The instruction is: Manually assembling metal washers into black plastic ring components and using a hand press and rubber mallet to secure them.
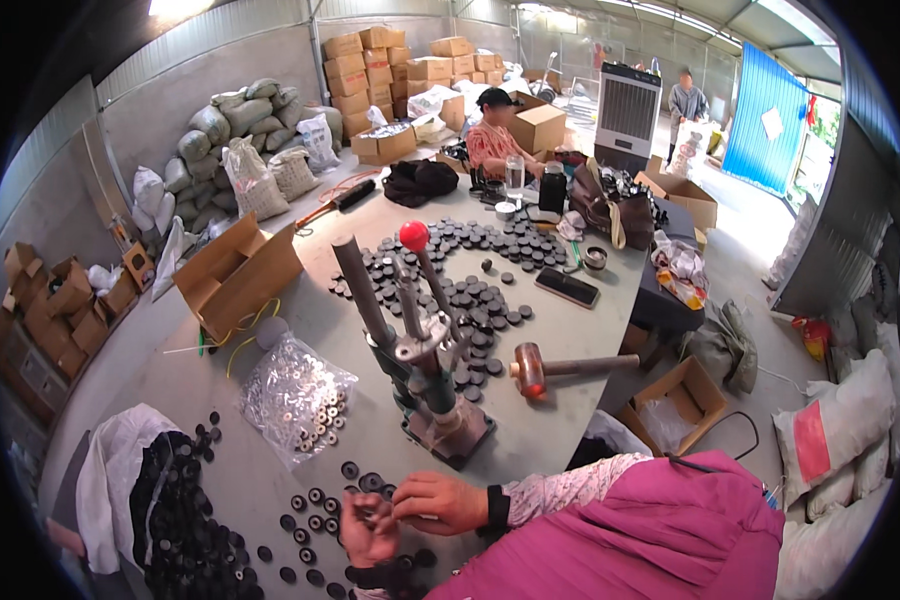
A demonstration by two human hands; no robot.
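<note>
**Both hands meet over small black discs at the desk's near edge**

Close to the lower edge of the view, the left hand (368, 528) and the right hand (440, 502) come together just above the grey desk (300, 330). The left hand lies palm up with its fingers curled inward; the right hand reaches across from the pink sleeve (660, 530), knuckles up, its fingers pinched narrow against the left hand's fingertips. Something small sits between them, most likely one of the black discs (315, 510) scattered on the desk right beside both hands, though the piece itself is too small to tell for sure. A black band (497, 505) wraps the right wrist.

Just behind the hands stands a hand press (432, 390) with a red knob (414, 236) on its lever. A clear bag of metal rings (295, 395) lies to its left, and a rubber mallet (555, 368) lies to its right. A white sack (160, 500) full of black discs sits at the left hand's side. Across the desk another person (492, 140) sits.
</note>
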